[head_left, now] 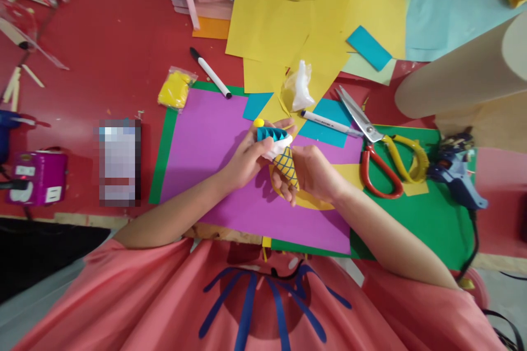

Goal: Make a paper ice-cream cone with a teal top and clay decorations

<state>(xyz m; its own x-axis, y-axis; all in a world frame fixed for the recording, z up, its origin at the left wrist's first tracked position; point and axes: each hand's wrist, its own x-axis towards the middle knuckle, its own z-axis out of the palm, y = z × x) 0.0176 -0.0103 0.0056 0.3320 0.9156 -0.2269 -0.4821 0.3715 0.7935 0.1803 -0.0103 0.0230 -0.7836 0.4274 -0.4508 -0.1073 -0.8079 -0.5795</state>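
Observation:
Both hands hold a small paper ice-cream cone (285, 164) above a purple sheet (214, 142). The cone is yellow with a dark grid, topped by a white band, a folded teal piece (272, 134) and a small yellow ball (258, 122). My left hand (246, 160) pinches the teal and white top from the left, fingers closed. My right hand (313, 173) wraps round the cone's lower part from the right, fingers curled.
The purple sheet lies on a green sheet (432, 219) on a red table. Scissors (381, 145), a blue glue gun (455, 170), two markers (211, 73), a yellow bag (176, 89), yellow paper (313, 11), a paper roll (461, 74) and a pink box (35, 176) surround it.

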